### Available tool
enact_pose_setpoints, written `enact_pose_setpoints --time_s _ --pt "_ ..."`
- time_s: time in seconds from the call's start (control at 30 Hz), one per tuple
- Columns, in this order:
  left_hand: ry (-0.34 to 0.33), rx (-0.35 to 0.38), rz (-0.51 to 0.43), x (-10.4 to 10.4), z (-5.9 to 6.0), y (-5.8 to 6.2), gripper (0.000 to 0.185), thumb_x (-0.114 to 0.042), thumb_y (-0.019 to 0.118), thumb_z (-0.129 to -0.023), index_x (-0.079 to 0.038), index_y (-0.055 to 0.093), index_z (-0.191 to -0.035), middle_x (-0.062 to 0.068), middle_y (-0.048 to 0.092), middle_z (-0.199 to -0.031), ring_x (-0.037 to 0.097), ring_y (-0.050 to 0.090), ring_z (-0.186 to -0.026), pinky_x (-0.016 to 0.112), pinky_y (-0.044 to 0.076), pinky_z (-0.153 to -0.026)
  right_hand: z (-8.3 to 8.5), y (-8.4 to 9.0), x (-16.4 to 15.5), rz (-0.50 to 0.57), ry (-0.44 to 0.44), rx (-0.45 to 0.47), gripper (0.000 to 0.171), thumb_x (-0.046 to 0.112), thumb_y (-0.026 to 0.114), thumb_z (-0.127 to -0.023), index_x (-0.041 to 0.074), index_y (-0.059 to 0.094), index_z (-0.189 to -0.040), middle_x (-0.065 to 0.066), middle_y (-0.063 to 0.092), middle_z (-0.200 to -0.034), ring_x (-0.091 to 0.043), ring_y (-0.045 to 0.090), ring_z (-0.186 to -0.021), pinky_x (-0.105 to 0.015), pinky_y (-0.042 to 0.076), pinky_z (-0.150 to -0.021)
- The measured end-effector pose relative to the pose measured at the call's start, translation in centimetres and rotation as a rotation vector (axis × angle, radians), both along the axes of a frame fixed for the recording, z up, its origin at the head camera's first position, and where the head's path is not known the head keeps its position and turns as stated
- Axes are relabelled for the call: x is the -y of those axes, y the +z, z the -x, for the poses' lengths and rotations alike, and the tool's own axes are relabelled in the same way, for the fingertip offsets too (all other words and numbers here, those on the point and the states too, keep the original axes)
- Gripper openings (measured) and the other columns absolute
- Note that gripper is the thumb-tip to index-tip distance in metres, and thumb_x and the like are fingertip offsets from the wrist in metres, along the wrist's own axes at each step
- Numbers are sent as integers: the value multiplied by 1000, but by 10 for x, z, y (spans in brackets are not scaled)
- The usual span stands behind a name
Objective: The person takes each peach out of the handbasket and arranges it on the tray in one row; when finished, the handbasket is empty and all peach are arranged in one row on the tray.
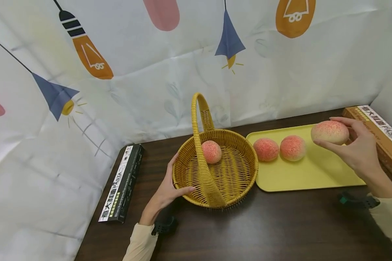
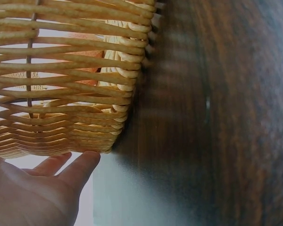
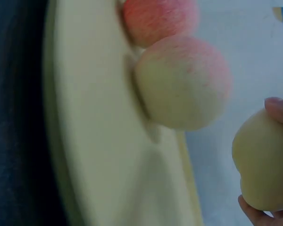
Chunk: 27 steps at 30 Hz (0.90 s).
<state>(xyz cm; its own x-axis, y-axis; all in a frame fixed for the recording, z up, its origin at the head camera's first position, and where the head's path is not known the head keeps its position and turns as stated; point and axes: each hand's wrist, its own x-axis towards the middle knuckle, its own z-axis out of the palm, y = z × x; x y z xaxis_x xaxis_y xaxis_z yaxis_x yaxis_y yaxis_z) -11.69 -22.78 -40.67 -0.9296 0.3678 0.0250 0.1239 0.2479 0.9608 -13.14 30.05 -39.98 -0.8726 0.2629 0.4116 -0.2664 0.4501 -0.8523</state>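
A woven yellow basket (image 1: pixel 245 170) with a tall handle stands mid-table, one pink peach bun (image 1: pixel 211 152) inside it. My left hand (image 1: pixel 170 188) rests against the basket's left wall (image 2: pixel 70 94), fingers straight, thumb under the rim. To the right lies a yellow tray (image 1: pixel 300 177) with two peach buns (image 1: pixel 266 149) (image 1: pixel 292 148). My right hand (image 1: pixel 356 148) holds a third peach bun (image 1: pixel 330 132) lifted above the tray's far right corner, pinched between fingertips and thumb. In the right wrist view that held bun (image 3: pixel 264 165) hangs beside the tray buns (image 3: pixel 184 84).
A black pasta box (image 1: pixel 121 183) lies left of the basket. A brown pasta box (image 1: pixel 379 134) lies along the table's right edge. A patterned white cloth backdrop (image 1: pixel 170 69) closes off the rear. Dark wooden table (image 1: pixel 248 232) stretches in front.
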Motion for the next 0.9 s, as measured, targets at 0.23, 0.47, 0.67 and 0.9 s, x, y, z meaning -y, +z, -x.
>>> enact_pose_setpoints --time_s 0.23,0.47,0.67,0.9 --pt "5 2 21 -1 0 1 121 -29 90 -84 -26 3 -168 13 18 -169 38 34 -147 29 45 -105 -1 -23 -5 -96 -83 179 71 18 92 -81 18 61 -145 33 42 -117 8 40 -102 -8 33 -76" --pt "7 -12 31 1 0 2 120 -28 89 -84 -26 4 -169 11 16 -170 38 32 -149 27 43 -105 5 -28 5 -113 -59 199 70 20 93 -80 13 61 -142 30 41 -117 7 39 -101 -14 33 -77" --pt "15 -18 44 1 0 3 120 -28 89 -84 -27 4 -169 10 14 -171 38 31 -150 24 42 -106 10 -23 13 -100 -1 174 71 15 93 -79 6 60 -141 32 45 -117 4 42 -100 -9 36 -74" --pt "16 -14 58 1 0 2 122 -31 90 -83 -26 4 -168 12 16 -170 38 32 -149 26 41 -107 10 -27 8 -74 30 237 65 16 92 -81 16 62 -138 29 48 -113 3 44 -98 -9 38 -70"
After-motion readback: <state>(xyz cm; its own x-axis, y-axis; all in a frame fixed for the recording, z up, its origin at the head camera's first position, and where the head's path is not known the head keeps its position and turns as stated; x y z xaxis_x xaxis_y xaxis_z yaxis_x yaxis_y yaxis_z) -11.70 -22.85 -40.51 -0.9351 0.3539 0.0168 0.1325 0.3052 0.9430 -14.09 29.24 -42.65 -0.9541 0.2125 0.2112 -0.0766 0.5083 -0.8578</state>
